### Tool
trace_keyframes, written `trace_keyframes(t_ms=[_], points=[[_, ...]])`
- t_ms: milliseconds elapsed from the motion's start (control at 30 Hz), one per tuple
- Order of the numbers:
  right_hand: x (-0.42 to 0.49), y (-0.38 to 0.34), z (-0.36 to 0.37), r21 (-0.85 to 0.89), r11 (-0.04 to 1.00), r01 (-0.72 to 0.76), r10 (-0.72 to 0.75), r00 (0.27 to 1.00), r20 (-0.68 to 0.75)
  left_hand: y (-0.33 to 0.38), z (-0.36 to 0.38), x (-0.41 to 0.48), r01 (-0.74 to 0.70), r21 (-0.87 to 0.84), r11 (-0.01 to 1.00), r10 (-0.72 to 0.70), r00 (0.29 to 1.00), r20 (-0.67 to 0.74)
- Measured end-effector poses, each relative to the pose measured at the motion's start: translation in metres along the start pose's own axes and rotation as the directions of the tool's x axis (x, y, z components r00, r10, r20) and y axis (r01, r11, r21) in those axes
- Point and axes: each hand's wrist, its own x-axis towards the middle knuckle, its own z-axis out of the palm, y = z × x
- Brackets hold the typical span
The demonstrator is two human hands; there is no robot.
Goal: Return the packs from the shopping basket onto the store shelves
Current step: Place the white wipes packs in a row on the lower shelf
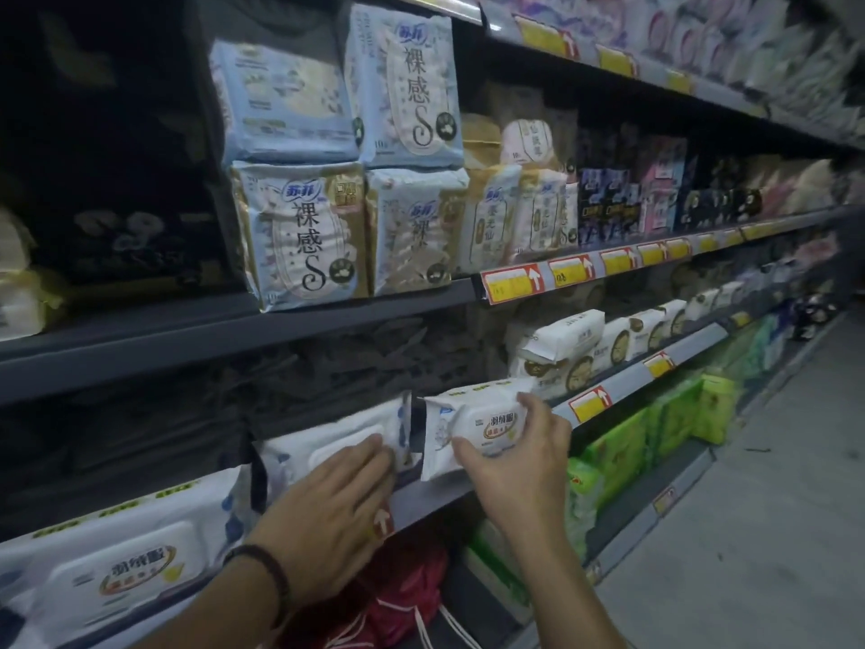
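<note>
The right hand (517, 466) grips a white wipes pack (472, 426) from its right end, thumb along the lower front edge and fingers curled over the top, holding it tilted at the front lip of the lower shelf (435, 501). The forearm rises from the bottom edge toward it. The left hand (334, 503) lies flat with fingers together, fingertips pressing on the lid of a second white pack (337, 445) that sits on the same shelf just left of the held one; the two packs stand close, a narrow dark gap between them. A dark beaded bracelet (262, 571) circles the left wrist.

Further left on that shelf sits a larger wipes pack (117, 573) with a gold-lettered label. The shelf above carries blue and gold sanitary pad packs (299, 231), stacked two high, with yellow and red price tags (512, 283) along the rail to their right. Green packs (622, 442) fill the lowest tier, and the grey aisle floor (772, 508) runs off to the right.

Below the hands something red with white cords (402, 597) shows, mostly covered by the arms; what it is cannot be told. The far shelves are blurred and the left side falls into dark.
</note>
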Motion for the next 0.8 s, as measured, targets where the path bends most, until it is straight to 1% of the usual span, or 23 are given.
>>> trace_keyframes(t_ms=[100, 200, 333, 433, 633, 800], points=[[0.028, 0.003, 0.019, -0.024, 0.998, 0.054, -0.053, 0.998, 0.036, -0.007, 0.012, -0.005, -0.009, 0.012, 1.0, 0.009, 1.0, -0.009], [0.052, 0.004, 0.037, -0.106, 0.989, 0.104, -0.093, 0.99, 0.108, -0.004, 0.017, -0.006, -0.004, 0.027, 1.0, 0.004, 1.0, -0.01], [0.066, 0.005, 0.059, -0.164, 0.983, 0.085, -0.06, 0.987, 0.147, -0.005, 0.019, -0.007, 0.005, 0.006, 1.0, -0.005, 1.0, -0.004], [0.076, 0.001, 0.072, -0.217, 0.973, 0.081, -0.047, 0.986, 0.159, -0.003, 0.018, -0.006, -0.014, 0.01, 1.0, 0.014, 1.0, 0.015], [0.087, -0.013, 0.081, -0.318, 0.944, 0.089, -0.019, 0.976, 0.216, -0.003, 0.018, -0.005, -0.012, -0.011, 1.0, 0.013, 0.999, 0.036], [0.09, -0.012, 0.084, -0.333, 0.939, 0.079, -0.001, 0.973, 0.23, -0.003, 0.017, -0.005, -0.015, -0.026, 1.0, 0.016, 0.998, 0.055]])
